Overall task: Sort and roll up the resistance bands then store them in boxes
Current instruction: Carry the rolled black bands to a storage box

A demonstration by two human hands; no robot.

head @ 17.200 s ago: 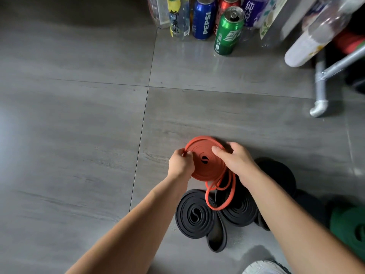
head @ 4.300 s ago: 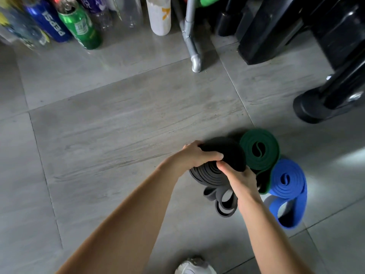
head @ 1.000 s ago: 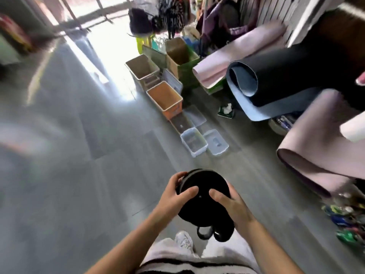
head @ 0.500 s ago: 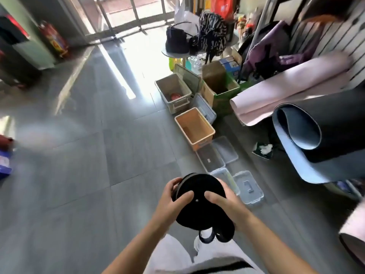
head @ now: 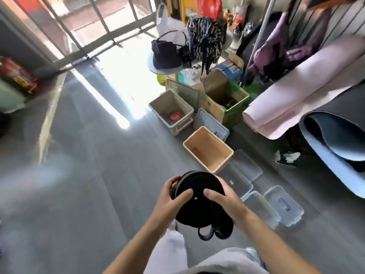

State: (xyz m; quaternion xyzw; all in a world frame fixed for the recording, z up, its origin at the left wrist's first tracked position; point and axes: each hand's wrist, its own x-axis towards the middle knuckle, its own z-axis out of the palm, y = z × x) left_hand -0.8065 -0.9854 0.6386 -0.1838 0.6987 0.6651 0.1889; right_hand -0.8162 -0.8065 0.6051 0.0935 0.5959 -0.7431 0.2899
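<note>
I carry a stack of rolled black resistance bands (head: pixel 199 206) at waist height, its loose loops hanging below. My left hand (head: pixel 169 202) grips its left edge, thumb on top. My right hand (head: pixel 225 202) grips the right side the same way. Ahead on the floor stands an orange box (head: pixel 227 151), empty inside. Farther on is a beige box (head: pixel 189 109) with a rolled red band (head: pixel 174 116) lying in it. Clear plastic boxes (head: pixel 248 186) sit just right of my hands.
Clear lids (head: pixel 284 206) lie beside the clear boxes. A cardboard box (head: pixel 223 109), rolled pink and dark mats (head: pixel 308 99), a small round table with bags (head: pixel 167 54) and hanging clothes crowd the right side. Grey tiled floor stretches left toward a barred doorway (head: pixel 88 26).
After rolling the black bands on the floor, I stood up and walked with them; over the last second the boxes have come closer. Both hands keep the same grip.
</note>
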